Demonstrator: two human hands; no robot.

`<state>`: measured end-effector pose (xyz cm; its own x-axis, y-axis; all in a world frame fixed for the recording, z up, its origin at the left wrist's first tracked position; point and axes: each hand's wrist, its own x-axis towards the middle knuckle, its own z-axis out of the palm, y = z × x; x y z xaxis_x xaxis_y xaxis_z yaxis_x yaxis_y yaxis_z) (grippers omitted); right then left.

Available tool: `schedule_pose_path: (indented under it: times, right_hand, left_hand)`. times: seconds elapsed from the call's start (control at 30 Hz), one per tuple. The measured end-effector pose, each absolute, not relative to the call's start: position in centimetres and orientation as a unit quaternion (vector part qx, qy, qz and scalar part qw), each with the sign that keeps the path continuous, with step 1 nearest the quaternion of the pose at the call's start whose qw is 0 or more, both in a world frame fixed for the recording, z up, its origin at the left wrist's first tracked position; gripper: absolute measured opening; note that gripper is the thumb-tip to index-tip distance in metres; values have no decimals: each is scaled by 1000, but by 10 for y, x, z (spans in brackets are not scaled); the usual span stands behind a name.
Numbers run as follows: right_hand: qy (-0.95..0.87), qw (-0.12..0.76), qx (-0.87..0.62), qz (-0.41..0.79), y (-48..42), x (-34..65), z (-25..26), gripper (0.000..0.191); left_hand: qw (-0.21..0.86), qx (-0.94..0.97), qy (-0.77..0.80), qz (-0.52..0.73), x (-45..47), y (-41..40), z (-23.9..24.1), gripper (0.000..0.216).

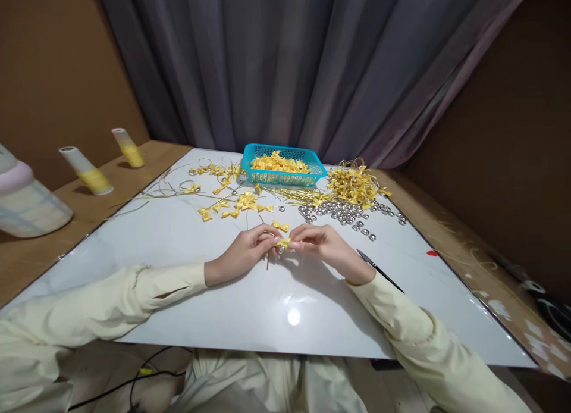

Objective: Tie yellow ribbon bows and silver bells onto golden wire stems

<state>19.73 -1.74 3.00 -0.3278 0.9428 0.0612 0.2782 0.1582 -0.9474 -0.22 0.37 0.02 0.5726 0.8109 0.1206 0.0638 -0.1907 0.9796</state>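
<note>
Found yellow bow (284, 242) pinched narrowly at opposite sides by left hand (250, 250) and right hand (326, 246); judged light, soft, easily creased, best taken at its middle.

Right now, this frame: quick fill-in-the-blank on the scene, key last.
The bow pinched between the left hand and right hand is coloured ____.
The silver pieces lie nearer the ____ hand than the other.
The two tubes stand to the person's ____.
Of the near and far edges of the table, the basket sits by the ____ one.
Missing: yellow; right; left; far.
</note>
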Motion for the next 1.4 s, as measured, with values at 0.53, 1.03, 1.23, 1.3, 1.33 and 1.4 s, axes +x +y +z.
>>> schedule_pose_path:
  times: [0.53,1.03,1.23,1.3,1.33,1.4]
  right_hand:
    - [-645,348,-455,506,-18,193,24,25]
    - [-633,381,-484,470,-20,191,26,23]
    - [-666,417,-509,350,-17,188,17,24]
    - [-686,416,-484,349,-18,186,17,22]
    - [-699,415,-466,350,-19,185,17,21]
    - [-725,405,-432,353,-22,183,19,17]
  left_hand:
    - [600,671,300,314,-2,-1,4,30]
    - [358,765,365,392,-4,-1,5,31]
    - [455,716,392,356,-2,-3,5,40]
    - [507,701,378,330,-2,-4,5,46]
    - [529,693,369,322,-2,-3,5,46]
    - [569,679,345,311,-1,-2,6,44]
